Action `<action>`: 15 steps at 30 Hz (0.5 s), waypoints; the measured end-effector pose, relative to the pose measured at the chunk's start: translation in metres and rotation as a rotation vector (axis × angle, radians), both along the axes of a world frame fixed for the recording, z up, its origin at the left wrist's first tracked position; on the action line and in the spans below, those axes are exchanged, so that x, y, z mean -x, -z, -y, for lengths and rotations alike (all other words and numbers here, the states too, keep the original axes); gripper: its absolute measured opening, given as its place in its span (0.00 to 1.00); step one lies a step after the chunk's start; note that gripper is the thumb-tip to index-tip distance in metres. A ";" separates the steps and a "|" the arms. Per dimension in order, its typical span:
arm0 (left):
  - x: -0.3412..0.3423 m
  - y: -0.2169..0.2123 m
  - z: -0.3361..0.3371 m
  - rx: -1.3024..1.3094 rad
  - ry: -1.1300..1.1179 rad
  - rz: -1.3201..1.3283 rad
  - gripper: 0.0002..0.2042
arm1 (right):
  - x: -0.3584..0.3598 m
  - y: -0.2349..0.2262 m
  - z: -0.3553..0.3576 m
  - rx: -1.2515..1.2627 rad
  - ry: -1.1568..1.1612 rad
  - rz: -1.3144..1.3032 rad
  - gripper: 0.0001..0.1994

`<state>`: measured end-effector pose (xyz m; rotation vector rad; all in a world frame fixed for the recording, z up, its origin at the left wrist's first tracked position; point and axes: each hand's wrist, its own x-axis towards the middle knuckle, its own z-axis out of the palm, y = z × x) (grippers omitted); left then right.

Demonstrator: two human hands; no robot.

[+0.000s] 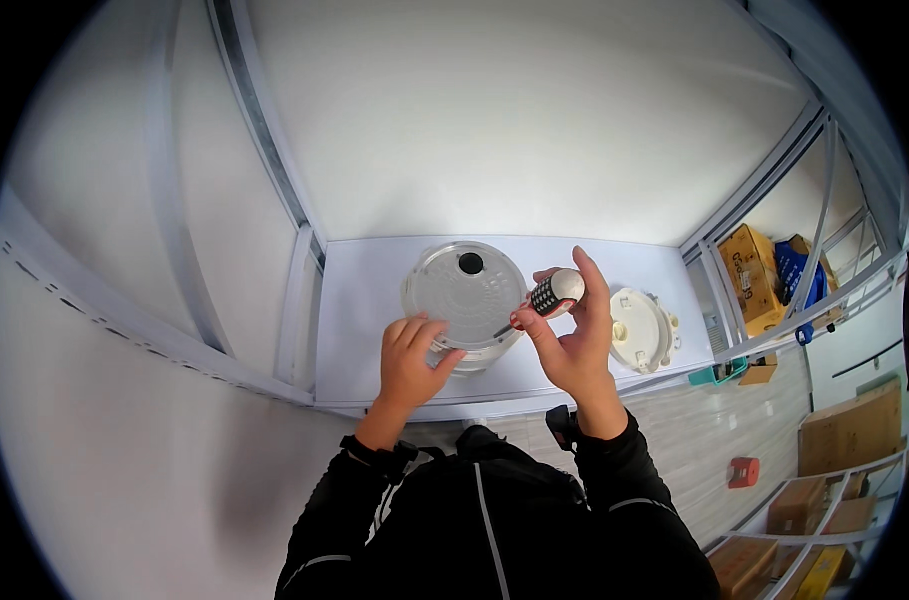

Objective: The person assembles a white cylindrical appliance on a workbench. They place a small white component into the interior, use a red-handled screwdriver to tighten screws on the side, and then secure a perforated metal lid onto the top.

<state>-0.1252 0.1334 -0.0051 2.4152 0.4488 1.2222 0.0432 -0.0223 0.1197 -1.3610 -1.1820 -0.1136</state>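
Note:
My left hand (pixel 412 352) rests on the near rim of a round grey appliance lid (pixel 464 290) with a black knob hole, holding it steady on the white worktop (pixel 364 300). My right hand (pixel 572 335) is raised above the lid's right edge and grips a screwdriver (pixel 548 297) by its black, red and white handle. The thin metal shaft points down-left toward the lid's rim. A smaller cream round part (pixel 638 328) lies on the worktop just right of my right hand.
White panels wall the booth at the back and left. At the right, metal racks hold cardboard boxes (pixel 754 270) and a blue bag (pixel 800 272). A small red object (pixel 743 472) lies on the wood-pattern floor, near more boxes (pixel 850 432).

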 end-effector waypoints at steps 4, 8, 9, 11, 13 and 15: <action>-0.009 0.000 0.023 -0.050 -0.034 0.010 0.19 | -0.001 0.003 0.005 0.056 0.018 0.040 0.41; -0.021 -0.001 0.043 -0.078 -0.043 0.039 0.18 | 0.002 0.004 0.008 0.068 0.012 0.034 0.40; -0.021 -0.003 0.044 -0.053 -0.024 0.044 0.17 | 0.002 0.005 0.009 0.068 0.013 0.041 0.40; -0.019 -0.008 0.048 -0.002 0.015 0.053 0.15 | 0.001 0.006 0.012 0.067 0.017 0.052 0.39; -0.018 -0.016 0.047 0.046 0.021 0.014 0.11 | -0.002 0.008 0.014 0.060 0.026 0.072 0.38; -0.015 -0.025 0.044 0.076 0.040 -0.051 0.09 | -0.001 0.007 0.015 0.059 0.031 0.077 0.38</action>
